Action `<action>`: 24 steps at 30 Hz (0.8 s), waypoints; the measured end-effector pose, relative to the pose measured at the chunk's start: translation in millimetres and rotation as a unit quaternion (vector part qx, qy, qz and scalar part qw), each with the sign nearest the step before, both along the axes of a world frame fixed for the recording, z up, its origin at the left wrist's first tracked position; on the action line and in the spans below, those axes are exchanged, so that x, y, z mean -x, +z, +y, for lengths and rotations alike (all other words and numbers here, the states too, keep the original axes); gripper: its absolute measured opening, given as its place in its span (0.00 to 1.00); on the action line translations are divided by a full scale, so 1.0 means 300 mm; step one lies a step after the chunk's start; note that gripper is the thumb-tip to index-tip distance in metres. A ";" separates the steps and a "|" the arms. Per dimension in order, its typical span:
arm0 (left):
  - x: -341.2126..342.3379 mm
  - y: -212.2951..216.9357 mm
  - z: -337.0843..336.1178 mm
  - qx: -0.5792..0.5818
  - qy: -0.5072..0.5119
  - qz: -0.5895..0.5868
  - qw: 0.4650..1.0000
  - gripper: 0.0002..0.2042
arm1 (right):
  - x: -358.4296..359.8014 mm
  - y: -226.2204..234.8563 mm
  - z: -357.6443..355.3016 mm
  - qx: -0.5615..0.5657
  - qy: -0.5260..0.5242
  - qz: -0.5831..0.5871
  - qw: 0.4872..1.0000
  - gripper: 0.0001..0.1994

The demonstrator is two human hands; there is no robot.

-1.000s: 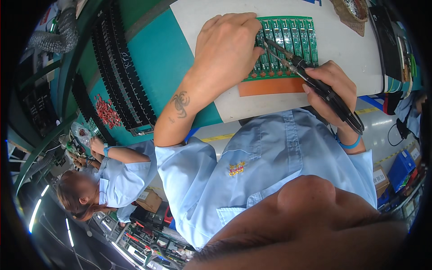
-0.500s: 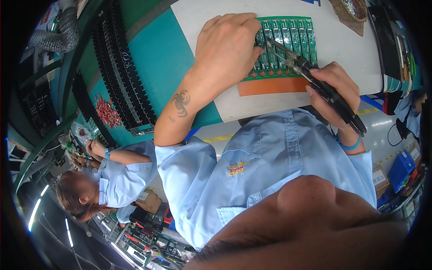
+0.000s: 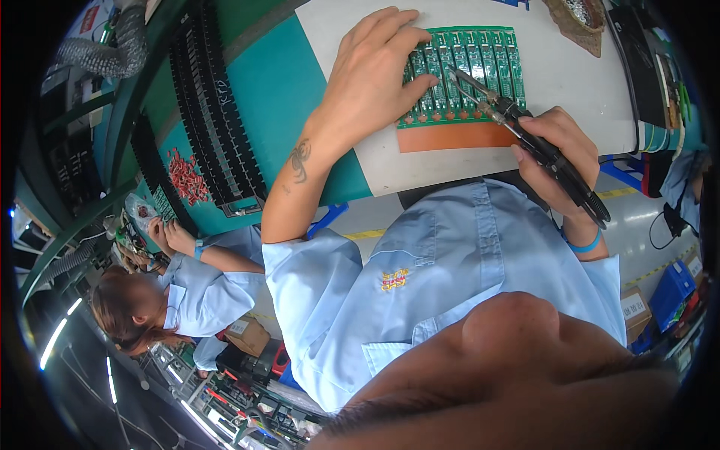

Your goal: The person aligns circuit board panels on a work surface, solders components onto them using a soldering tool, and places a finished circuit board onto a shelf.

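A green circuit board panel [image 3: 491, 60], made of several narrow strips side by side, lies on a pale work sheet [image 3: 581, 94]. An orange strip [image 3: 454, 140] shows along its near edge. My left hand [image 3: 375, 71] rests at the panel's left side, fingers apart; thumb and index fingertip touch the boards, and the palm covers part of that edge. A black soldering iron [image 3: 541, 144] is gripped in my right hand [image 3: 561, 150]. Its two thin metal prongs reach left over the middle strips; whether they touch cannot be made out.
Long black slotted racks [image 3: 214, 112] stand left on the green mat [image 3: 281, 112], beside a pile of small red parts [image 3: 187, 180]. A co-worker in a blue shirt [image 3: 210, 300] works at the left. A brown holder with shiny metal shavings [image 3: 583, 15] sits far right.
My left hand has drawn back a little to the left with its fingers more spread, uncovering more strips. The iron's tips have shifted slightly right. The co-worker's hands have moved.
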State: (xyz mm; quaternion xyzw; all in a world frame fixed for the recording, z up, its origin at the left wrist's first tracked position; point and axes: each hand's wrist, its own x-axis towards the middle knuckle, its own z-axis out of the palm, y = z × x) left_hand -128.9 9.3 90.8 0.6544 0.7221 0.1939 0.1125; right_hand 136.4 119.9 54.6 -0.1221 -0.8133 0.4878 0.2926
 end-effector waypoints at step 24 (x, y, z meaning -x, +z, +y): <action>0.050 -0.173 -0.044 -0.226 -0.037 -0.006 0.973 0.17 | 0.081 0.003 0.005 0.001 0.022 -0.030 0.999 0.21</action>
